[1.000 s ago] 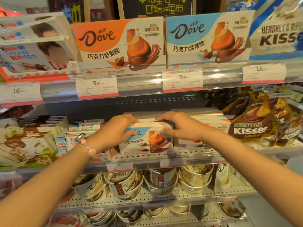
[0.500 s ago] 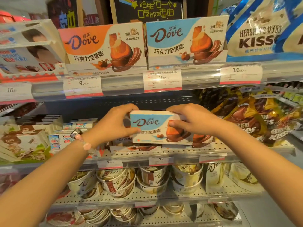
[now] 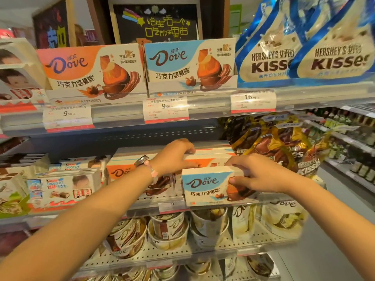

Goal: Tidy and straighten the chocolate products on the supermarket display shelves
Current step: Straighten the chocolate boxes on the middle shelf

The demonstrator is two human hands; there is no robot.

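The orange box [image 3: 91, 72] and blue box [image 3: 189, 63] on the top shelf read "Dove". Price tags [image 3: 68, 116] below them show "9.90"; another tag [image 3: 253, 100] shows "16". White bags [image 3: 269, 57] at right read "HERSHEY'S KISSES". The held box [image 3: 205, 186] says "Dove". The left box [image 3: 60, 184] reads "Kinder CHOCOLATE".
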